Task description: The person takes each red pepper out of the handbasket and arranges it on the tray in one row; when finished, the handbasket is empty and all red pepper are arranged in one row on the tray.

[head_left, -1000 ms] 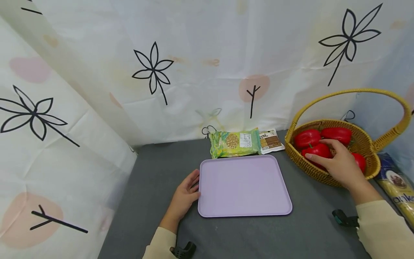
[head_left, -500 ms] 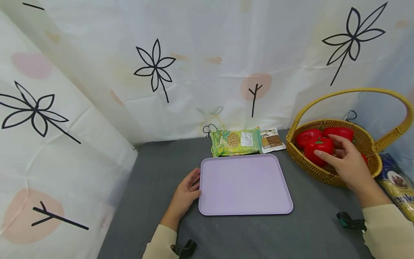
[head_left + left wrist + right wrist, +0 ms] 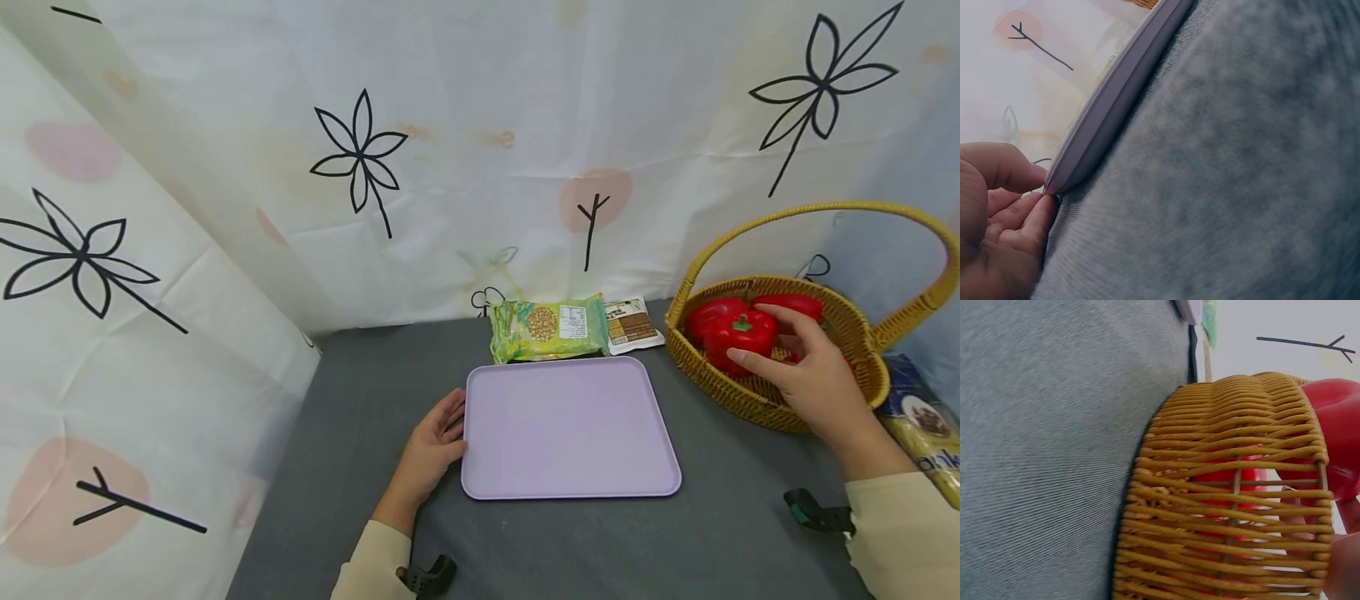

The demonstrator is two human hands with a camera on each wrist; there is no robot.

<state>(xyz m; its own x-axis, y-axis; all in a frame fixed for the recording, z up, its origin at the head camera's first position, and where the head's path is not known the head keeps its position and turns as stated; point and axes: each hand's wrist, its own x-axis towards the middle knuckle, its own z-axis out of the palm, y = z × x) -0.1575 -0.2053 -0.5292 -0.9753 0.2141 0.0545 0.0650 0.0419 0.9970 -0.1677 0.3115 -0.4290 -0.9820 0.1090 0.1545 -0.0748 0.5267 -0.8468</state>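
Note:
My right hand (image 3: 817, 379) grips a red bell pepper (image 3: 741, 346), thumb on its near side and fingers behind it, at the mouth of a yellow wicker basket (image 3: 716, 400). The pepper's green stem faces up. More red peppers (image 3: 712, 315) lie in the basket, partly hidden by that hand. In the right wrist view the woven wall (image 3: 1229, 444) covers part of the fingers, and the pepper (image 3: 1338, 419) shows above the rim. My left hand (image 3: 429, 450) pinches the left edge of a lilac tray (image 3: 570, 429); the left wrist view shows thumb and fingertips at the tray's edge (image 3: 1104, 112).
Behind the tray lie a green-yellow packet (image 3: 547, 329) and a small brown-white sachet (image 3: 632, 325). A blue-and-gold bag (image 3: 922, 421) lies right of the basket. The basket's tall handle (image 3: 817, 208) arches over the peppers. A patterned cloth (image 3: 465, 150) hangs behind the grey table (image 3: 570, 550).
My right hand has closed round the front pepper and raised it slightly, its stem tipping upward. The left hand stays at the tray's edge; the view has shifted a little.

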